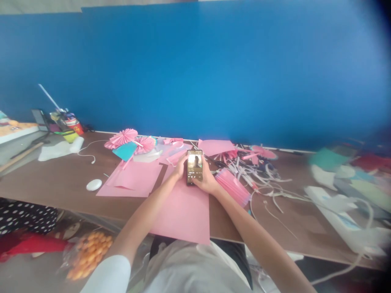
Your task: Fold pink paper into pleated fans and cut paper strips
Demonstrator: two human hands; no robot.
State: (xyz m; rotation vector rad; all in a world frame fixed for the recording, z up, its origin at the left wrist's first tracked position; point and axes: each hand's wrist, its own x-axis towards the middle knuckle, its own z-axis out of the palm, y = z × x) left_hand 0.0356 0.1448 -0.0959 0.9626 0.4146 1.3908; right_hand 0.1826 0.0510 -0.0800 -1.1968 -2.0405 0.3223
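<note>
Holding a phone [194,167], we grip its sides with our left hand [181,167] and right hand [208,181], both closed on it; it sits above a pink sheet [183,213] near the front edge of the table [61,179]; screen seemingly lit.

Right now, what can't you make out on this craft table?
Head view, phone: what the screen shows is too small to read.
Head view, pile at far right: blurred, items unclear.
Head view, left hand and right hand: partly hidden behind the phone.
Head view, bag of orange lumps: blurred.
</note>
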